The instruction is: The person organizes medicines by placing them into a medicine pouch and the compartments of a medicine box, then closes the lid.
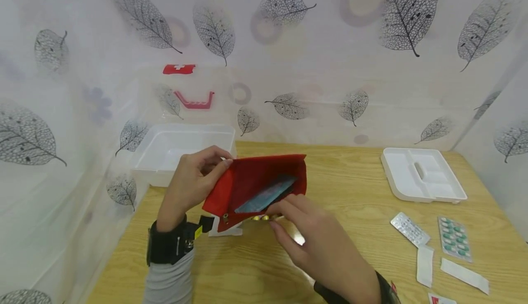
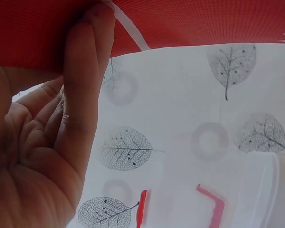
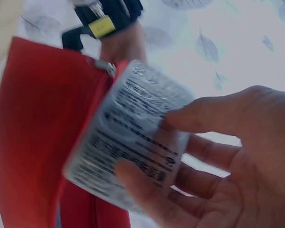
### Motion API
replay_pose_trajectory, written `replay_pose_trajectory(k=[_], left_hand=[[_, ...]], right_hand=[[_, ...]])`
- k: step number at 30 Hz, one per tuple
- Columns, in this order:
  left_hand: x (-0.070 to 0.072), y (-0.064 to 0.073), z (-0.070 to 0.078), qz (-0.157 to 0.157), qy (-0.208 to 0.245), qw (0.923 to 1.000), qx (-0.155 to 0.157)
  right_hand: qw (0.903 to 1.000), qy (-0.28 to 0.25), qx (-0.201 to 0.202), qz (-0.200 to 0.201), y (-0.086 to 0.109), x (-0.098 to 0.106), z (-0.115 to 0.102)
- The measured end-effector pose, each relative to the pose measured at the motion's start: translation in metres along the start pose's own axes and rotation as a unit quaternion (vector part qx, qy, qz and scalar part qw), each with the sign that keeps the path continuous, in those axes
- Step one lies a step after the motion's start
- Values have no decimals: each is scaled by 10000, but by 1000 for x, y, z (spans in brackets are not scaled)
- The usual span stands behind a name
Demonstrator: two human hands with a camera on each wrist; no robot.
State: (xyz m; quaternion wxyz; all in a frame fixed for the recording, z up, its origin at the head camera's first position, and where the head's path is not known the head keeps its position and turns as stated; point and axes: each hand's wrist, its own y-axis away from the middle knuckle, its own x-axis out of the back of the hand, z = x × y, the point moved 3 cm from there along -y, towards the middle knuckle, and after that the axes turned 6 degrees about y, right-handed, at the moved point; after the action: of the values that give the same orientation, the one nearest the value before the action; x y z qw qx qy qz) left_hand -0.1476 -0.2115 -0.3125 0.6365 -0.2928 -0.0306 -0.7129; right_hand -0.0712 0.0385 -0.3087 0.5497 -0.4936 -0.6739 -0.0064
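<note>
My left hand (image 1: 194, 180) grips the upper left edge of a red zip pouch (image 1: 268, 168), thumb inside and fingers behind it. The pouch's mouth gapes toward me, and a pale blue packet (image 1: 266, 196) shows inside. At the mouth, my right hand (image 1: 317, 240) pinches a blister pack (image 3: 137, 137) between thumb and fingers. Its silver, printed foil back faces the right wrist camera, while a few gold-coloured domes peek out below the pouch in the head view. A zip pull (image 3: 107, 66) hangs at the pouch's corner, near the blister pack.
Behind my left hand stands a clear box (image 1: 185, 134) with a pink handle on its raised lid. A white compartment tray (image 1: 425, 175) lies at the far right. Nearer are a silver blister pack (image 1: 409, 229), a green-and-white capsule pack (image 1: 454, 239) and white paper strips (image 1: 425, 265).
</note>
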Motion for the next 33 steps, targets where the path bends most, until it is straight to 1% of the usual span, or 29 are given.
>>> replay_pose_trajectory(k=[2,4,6,9,12,14,18,23,26,28,30,31,32,33], left_hand=[[-1,0,0,-67,-21,10000,12],[-3,0,1,-121,-6,9999,40],[-4,0,1,-175,1,9998,40],[-6,1,2,-232,58,9997,32],[-7,1,2,-253,70,9997,-19],[-7,1,2,-247,53,9997,-52],[-7,0,3,-235,-34,9996,-123],[-7,-1,2,-265,-77,9995,-160],[-7,-1,1,-285,-105,9994,-171],[-7,-1,2,-261,-112,9995,-147],[-6,-1,3,-213,-132,9996,-104],[-5,-1,4,-171,-138,9997,-71],[-5,-1,3,-116,-144,9998,-38],[-4,-1,3,-55,-140,9999,-2]], right_hand=[[9995,-117,131,255,-2,5,5],[9992,-122,172,351,-5,6,10],[9996,-43,82,269,-7,2,15],[9997,190,-136,-29,-10,-6,21],[9987,344,-264,-257,-12,-14,26],[9983,373,-286,-340,-12,-19,28],[9981,365,-189,-460,-13,-25,31],[9977,380,-102,-553,-12,-28,35],[9982,372,-148,-457,-13,-26,36],[9985,408,-173,-313,-13,-23,37],[9992,305,-109,-233,-12,-19,36],[9994,176,-1,-289,-12,-17,36],[9990,7,135,-422,-12,-15,35],[9972,-209,286,-656,-11,-14,34]])
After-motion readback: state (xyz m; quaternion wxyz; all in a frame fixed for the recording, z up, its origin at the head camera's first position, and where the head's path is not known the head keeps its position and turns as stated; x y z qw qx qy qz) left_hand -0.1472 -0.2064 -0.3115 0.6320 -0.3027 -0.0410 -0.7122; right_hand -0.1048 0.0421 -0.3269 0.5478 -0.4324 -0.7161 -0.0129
